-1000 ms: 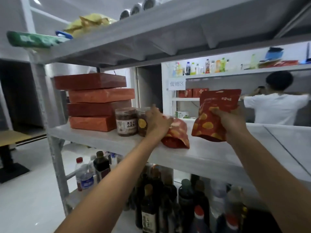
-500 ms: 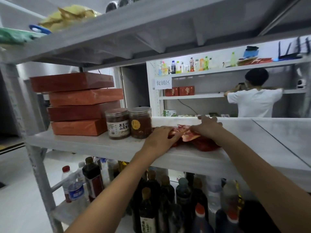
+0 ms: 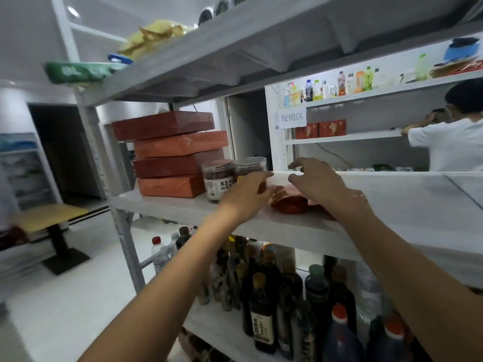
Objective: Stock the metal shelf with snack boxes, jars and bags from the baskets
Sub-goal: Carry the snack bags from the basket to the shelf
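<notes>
Red snack bags (image 3: 291, 203) lie flat on the middle board of the grey metal shelf (image 3: 300, 229). My left hand (image 3: 248, 193) hovers at their left end, fingers spread, just right of two clear jars (image 3: 218, 178) of dark snacks. My right hand (image 3: 320, 181) is lifted over the bags with fingers apart and nothing in it. Left of the jars stands a stack of several red and orange boxes (image 3: 170, 155). My hands and forearms hide part of the bags.
The shelf below is crowded with dark bottles (image 3: 264, 304) and red-capped ones. The top board carries yellow bags (image 3: 154, 35) and a green pack. Behind, a person in a white shirt (image 3: 449, 142) works at a white shelf. A small table (image 3: 49, 218) stands left.
My right hand laid its red bag down beside the other one on the shelf. Both hands then lifted off the bags and opened. The camera swung slightly right.
</notes>
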